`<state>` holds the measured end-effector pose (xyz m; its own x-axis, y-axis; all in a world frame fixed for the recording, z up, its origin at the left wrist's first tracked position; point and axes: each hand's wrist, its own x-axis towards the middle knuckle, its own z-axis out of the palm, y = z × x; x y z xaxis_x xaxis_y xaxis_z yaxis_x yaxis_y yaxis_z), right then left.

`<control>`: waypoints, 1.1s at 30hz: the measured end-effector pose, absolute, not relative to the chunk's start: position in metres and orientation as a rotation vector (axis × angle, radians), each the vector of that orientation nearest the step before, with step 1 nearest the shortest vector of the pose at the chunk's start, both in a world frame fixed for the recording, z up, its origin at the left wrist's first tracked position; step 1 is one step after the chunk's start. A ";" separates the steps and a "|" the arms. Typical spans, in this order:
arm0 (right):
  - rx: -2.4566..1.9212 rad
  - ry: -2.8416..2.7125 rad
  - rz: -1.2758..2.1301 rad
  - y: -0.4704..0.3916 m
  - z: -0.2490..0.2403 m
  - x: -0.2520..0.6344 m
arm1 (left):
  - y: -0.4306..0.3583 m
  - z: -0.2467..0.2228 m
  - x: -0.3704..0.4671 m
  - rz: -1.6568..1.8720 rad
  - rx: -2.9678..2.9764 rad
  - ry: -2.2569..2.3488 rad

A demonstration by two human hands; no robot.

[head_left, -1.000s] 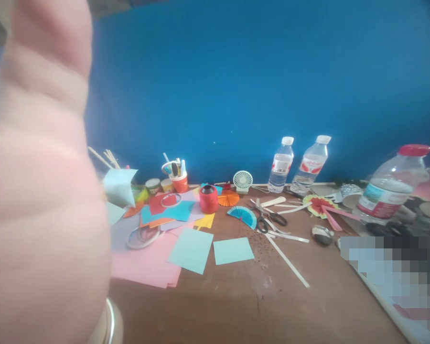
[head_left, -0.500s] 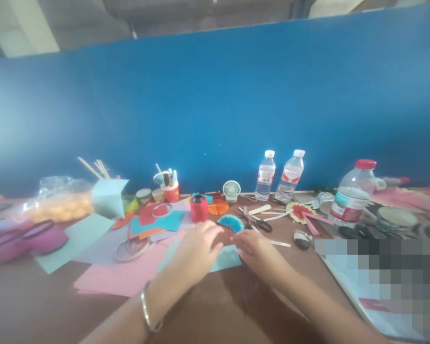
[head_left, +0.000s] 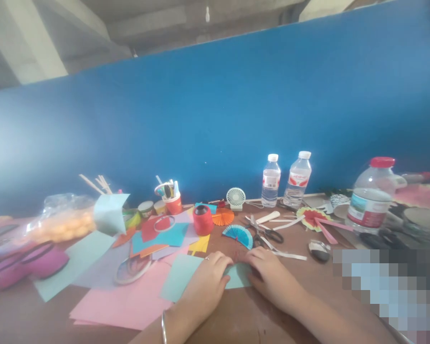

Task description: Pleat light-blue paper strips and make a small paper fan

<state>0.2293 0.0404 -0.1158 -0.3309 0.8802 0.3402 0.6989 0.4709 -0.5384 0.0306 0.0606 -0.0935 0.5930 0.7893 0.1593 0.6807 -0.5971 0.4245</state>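
Pale green paper (head_left: 179, 276) lies on the table in front of me, partly covered by my hands. My left hand (head_left: 209, 282) has curled fingers along its far edge, with the thumb below. Opposite it, my right hand (head_left: 272, 277) also bends its fingers over the sheet; some fingertips are hidden. Both hands seem to pinch the paper. Just beyond them sits a small pleated blue paper fan (head_left: 237, 233). Scissors (head_left: 261, 231) with dark handles rest to its right, near thin white paper strips (head_left: 290, 256).
Pink sheets (head_left: 122, 306) and coloured papers spread leftward. A red spool-like object (head_left: 202, 220), pen cup (head_left: 173, 204) and mini fan (head_left: 235, 197) stand behind. Two water bottles (head_left: 271, 184) and a larger red-capped bottle (head_left: 370, 196) stand right. A blue partition (head_left: 208, 129) closes the back.
The view has tilted upward, so the table's things sit lower in it. Both hands remain at the pale green paper and look slightly closer together.
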 end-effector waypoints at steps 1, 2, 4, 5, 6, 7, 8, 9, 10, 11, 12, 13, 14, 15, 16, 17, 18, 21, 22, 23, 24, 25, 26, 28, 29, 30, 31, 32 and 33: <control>-1.318 -2.123 0.402 0.041 -0.117 0.229 | 0.061 -0.093 0.030 0.498 2.476 1.178; -1.334 -2.115 0.399 0.042 -0.118 0.230 | 0.062 -0.093 0.030 0.518 2.450 1.169; -1.359 -2.093 0.375 0.043 -0.120 0.230 | 0.062 -0.092 0.029 0.541 2.423 1.167; -1.362 -2.090 0.362 0.043 -0.120 0.231 | 0.063 -0.092 0.028 0.539 2.422 1.166; -1.359 -2.093 0.353 0.043 -0.120 0.231 | 0.063 -0.092 0.027 0.529 2.427 1.160; -1.352 -2.105 0.348 0.043 -0.120 0.231 | 0.063 -0.092 0.027 0.517 2.435 1.152; -1.345 -2.120 0.345 0.043 -0.119 0.231 | 0.064 -0.093 0.026 0.512 2.441 1.142; -1.344 -2.133 0.342 0.042 -0.118 0.231 | 0.064 -0.094 0.026 0.515 2.443 1.131; -1.347 -2.143 0.342 0.042 -0.117 0.231 | 0.065 -0.095 0.026 0.522 2.440 1.118; -1.353 -2.147 0.348 0.042 -0.115 0.231 | 0.065 -0.095 0.025 0.525 2.431 1.103; -1.348 -2.152 0.366 0.041 -0.113 0.230 | 0.066 -0.096 0.025 0.528 2.423 1.089; -1.328 -2.157 0.389 0.040 -0.112 0.230 | 0.065 -0.096 0.026 0.529 2.415 1.074; -1.300 -2.165 0.411 0.039 -0.110 0.230 | 0.065 -0.096 0.026 0.530 2.410 1.058; -1.273 -2.176 0.423 0.038 -0.109 0.231 | 0.063 -0.095 0.026 0.534 2.405 1.045; -1.250 -2.188 0.424 0.037 -0.109 0.231 | 0.062 -0.094 0.027 0.540 2.398 1.037; -1.234 -2.200 0.415 0.036 -0.108 0.231 | 0.060 -0.092 0.027 0.549 2.383 1.039; -1.221 -2.206 0.401 0.034 -0.108 0.231 | 0.058 -0.090 0.028 0.552 2.353 1.050; -1.150 -2.192 0.383 0.031 -0.106 0.230 | 0.053 -0.085 0.030 0.551 2.125 1.069; -1.121 -2.177 0.368 0.030 -0.106 0.229 | 0.053 -0.085 0.030 0.557 2.023 1.055; -1.093 -2.162 0.346 0.029 -0.106 0.228 | 0.053 -0.086 0.031 0.568 1.931 1.041; -1.071 -2.147 0.317 0.029 -0.105 0.228 | 0.054 -0.087 0.032 0.578 1.860 1.031; -1.053 -2.133 0.288 0.028 -0.105 0.227 | 0.055 -0.089 0.032 0.592 1.812 1.029; -1.042 -2.120 0.271 0.028 -0.105 0.227 | 0.057 -0.091 0.033 0.601 1.787 1.034; -1.049 -2.082 0.306 0.027 -0.105 0.226 | 0.060 -0.094 0.033 0.613 1.784 1.045; -1.077 -2.050 0.361 0.026 -0.105 0.226 | 0.060 -0.095 0.033 0.618 1.790 1.046; -1.123 -2.014 0.431 0.026 -0.104 0.225 | 0.061 -0.095 0.033 0.623 1.798 1.049; -1.182 -1.975 0.507 0.025 -0.103 0.224 | 0.061 -0.095 0.033 0.632 1.803 1.056; -1.247 -1.930 0.583 0.025 -0.102 0.223 | 0.061 -0.095 0.032 0.641 1.802 1.062; -1.305 -1.896 0.653 0.025 -0.101 0.222 | 0.060 -0.095 0.032 0.650 1.797 1.068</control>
<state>0.2224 0.0249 -0.1013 -0.2167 0.9346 0.2822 0.5627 0.3558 -0.7461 0.0322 0.0603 -0.0950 0.4848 0.8746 -0.0122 0.3907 -0.2041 0.8976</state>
